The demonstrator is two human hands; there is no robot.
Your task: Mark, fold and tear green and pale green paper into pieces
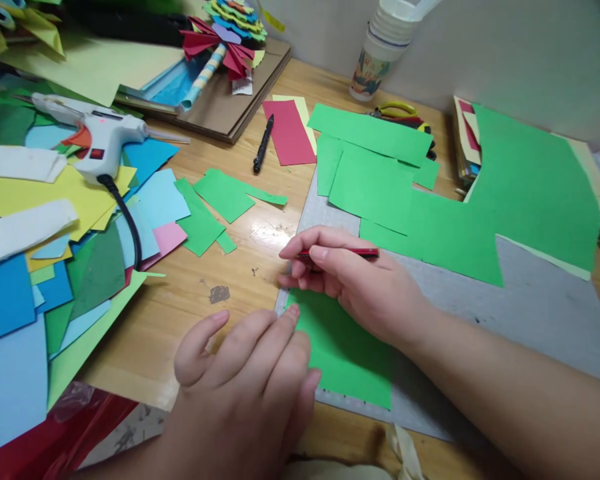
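My right hand [360, 283] is closed round a red pen [353, 253], its tip pointing left over the top edge of a green paper piece [345, 357]. That paper lies on a grey cutting mat [530, 307]. My left hand [250, 373] rests with fingers stretched out, fingertips pressing the paper's left edge at the mat's corner.
Larger green sheets [430, 200] cover the mat's far side. Green scraps [215, 207], a black pen [263, 143] and a red card [289, 132] lie on the wooden table. A white glue gun [97, 133] sits on a pile of coloured paper at left. A cup [375, 60] and pliers [400, 113] stand behind.
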